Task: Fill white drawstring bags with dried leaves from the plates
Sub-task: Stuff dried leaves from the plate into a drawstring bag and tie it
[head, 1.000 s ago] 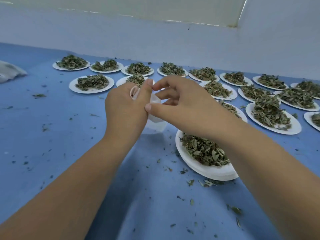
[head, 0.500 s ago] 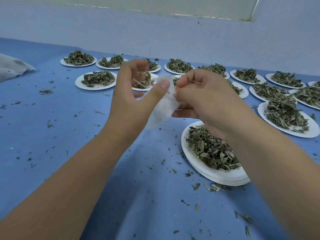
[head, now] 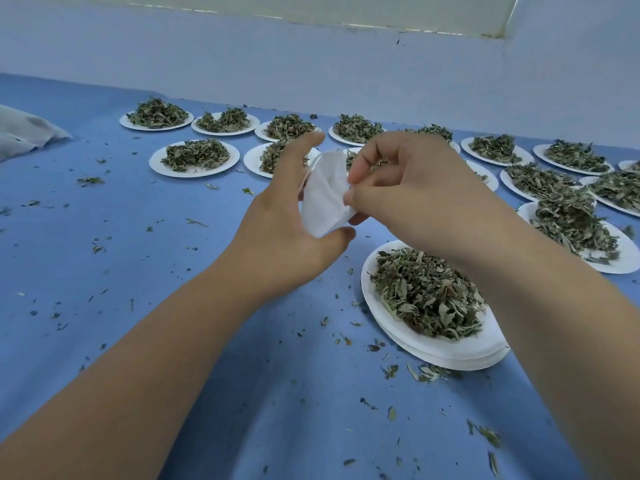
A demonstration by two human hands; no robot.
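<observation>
A small white drawstring bag (head: pixel 323 199) hangs in the air between both hands, above the blue cloth. My left hand (head: pixel 291 223) cups it from the left, thumb under its lower corner and fingers behind it. My right hand (head: pixel 401 188) pinches the bag's right edge between thumb and forefinger. Just below my right wrist lies the nearest white plate (head: pixel 446 355), on a stack of plates, heaped with dried green leaves (head: pixel 426 296).
Several more white plates of dried leaves (head: pixel 194 157) stand in rows along the back and to the right (head: pixel 575 230). Leaf crumbs are scattered over the blue cloth (head: pixel 104 271). A grey cloth bundle (head: pixel 24 133) lies at the far left. A pale wall runs behind.
The bag has been raised and turned; my left hand has shifted from holding it at the top to cupping it with the thumb below, while my right hand keeps pinching its edge.
</observation>
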